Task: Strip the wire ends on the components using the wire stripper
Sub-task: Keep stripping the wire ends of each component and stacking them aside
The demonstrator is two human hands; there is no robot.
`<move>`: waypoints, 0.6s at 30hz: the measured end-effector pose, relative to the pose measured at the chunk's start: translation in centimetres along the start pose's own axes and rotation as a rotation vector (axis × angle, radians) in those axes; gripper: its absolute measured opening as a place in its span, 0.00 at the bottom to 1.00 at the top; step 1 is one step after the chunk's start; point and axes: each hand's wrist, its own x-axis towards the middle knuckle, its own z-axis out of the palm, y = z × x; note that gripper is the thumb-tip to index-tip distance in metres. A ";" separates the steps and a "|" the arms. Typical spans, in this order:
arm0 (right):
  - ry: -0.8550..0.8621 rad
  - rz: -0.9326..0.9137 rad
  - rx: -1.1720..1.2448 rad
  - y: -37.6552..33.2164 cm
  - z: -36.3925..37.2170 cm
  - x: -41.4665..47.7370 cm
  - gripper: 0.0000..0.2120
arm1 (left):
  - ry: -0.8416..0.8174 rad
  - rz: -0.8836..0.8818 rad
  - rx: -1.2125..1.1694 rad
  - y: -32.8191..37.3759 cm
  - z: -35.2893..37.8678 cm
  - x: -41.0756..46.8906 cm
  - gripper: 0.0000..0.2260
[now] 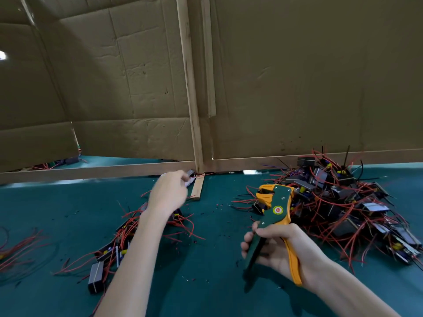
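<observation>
My right hand [277,245] grips the handles of a green and orange wire stripper [274,207], jaws pointing up and left. My left hand [170,193] reaches out over the smaller pile and pinches a small dark component [190,173] near the wooden frame; the hand is blurred. A big heap of dark components with red wires [338,202] lies on the right of the green mat. A smaller pile of components with red wires [119,243] lies under my left forearm.
A cardboard wall on a wooden frame [196,110] closes the back of the green mat [206,282]. A short wooden slat [198,186] lies by the frame post. Loose red wires [18,248] lie at the far left. Small insulation bits dot the mat.
</observation>
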 end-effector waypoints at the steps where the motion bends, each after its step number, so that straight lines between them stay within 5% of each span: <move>1: -0.005 0.005 0.001 0.0 0.0 0.0 0.08 | 0.019 -0.090 0.073 -1.8 0.5 0.3 0.15; 12: -0.010 0.016 -0.044 0.2 0.2 -0.2 0.05 | -0.205 -0.270 0.349 -6.9 4.0 1.6 0.23; 18: -0.005 0.010 -0.048 0.3 0.1 -0.1 0.06 | -0.232 -0.232 0.235 -6.3 4.0 1.4 0.20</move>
